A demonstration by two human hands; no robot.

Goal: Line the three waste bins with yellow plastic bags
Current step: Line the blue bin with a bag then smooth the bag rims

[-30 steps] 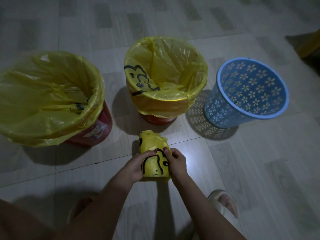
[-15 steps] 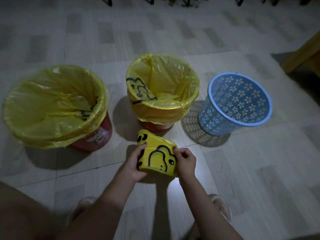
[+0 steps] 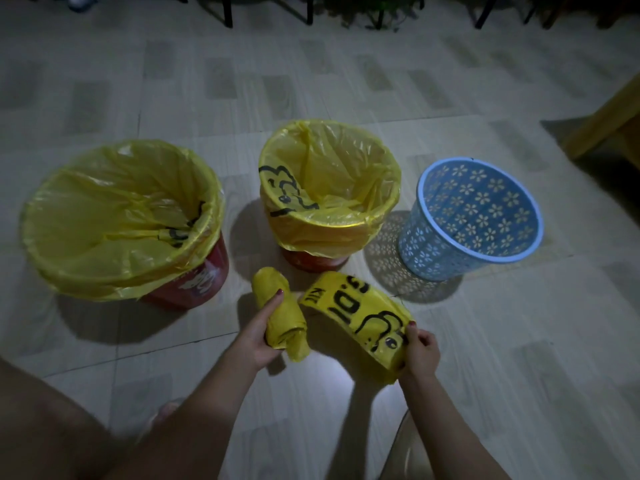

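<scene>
Head view, dim light, looking down at a pale tiled floor [image 3: 485,341].

Bin one: large red bin [image 3: 194,278], far left. Lined; its yellow bag [image 3: 114,216] is folded out over the rim and sags inside, with black print showing near the right inner wall.

Bin two: smaller red bin [image 3: 311,261], centre. Lined; its yellow bag [image 3: 332,188] is turned down over the rim, a black cartoon print on the left inner side.

Bin three: blue basket [image 3: 474,220], right, pierced with a flower pattern, tilted slightly toward the camera. Unlined, standing just beside the centre bin but apart from it.

Roll: yellow bag roll [image 3: 280,313], held in front of the centre bin, above the floor. The left hand [image 3: 256,337] grips it from below and the side, fingers curled round it, thumb with a dark painted nail pressed on top.

Loose bag: one flat folded yellow bag [image 3: 363,320], printed with black letters and a cartoon figure, stretched between the roll and the right hand [image 3: 420,351]. Its far end sits just beside the roll; whether it is joined to the roll cannot be told. The right hand pinches the near end, thumb on top, fingers closed underneath.

Other: both bare forearms enter from the bottom edge; a wooden furniture piece [image 3: 609,112] at far right; dark furniture legs [image 3: 227,10] along the top edge.
</scene>
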